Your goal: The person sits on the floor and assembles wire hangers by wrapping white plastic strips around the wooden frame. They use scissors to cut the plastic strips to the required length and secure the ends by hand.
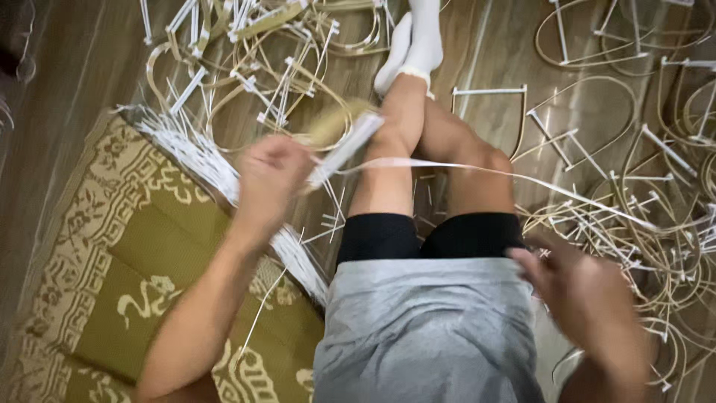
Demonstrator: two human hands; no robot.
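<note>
While the left hand (270, 179) clenches a white-wrapped curved cane piece (344, 142) angled up-right over the knees, the right hand (578, 287) pinches a thin white strip (477, 170) pulled taut rightward from it.

Olive mat (149, 246) with cream patterns, white strips (201, 160), grey shirt (425, 328), white socks (418, 37)

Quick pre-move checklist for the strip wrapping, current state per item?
1. Left hand grips the bent cane piece: ok.
2. White strip runs taut from the piece towards the right: ok.
3. Right hand pinching the strip end: cannot tell, blurred.
4. Loose white strips within left reach on the floor: ok.
5. Finished cane hoops clear of the right hand: not ok, crowding it.
</note>
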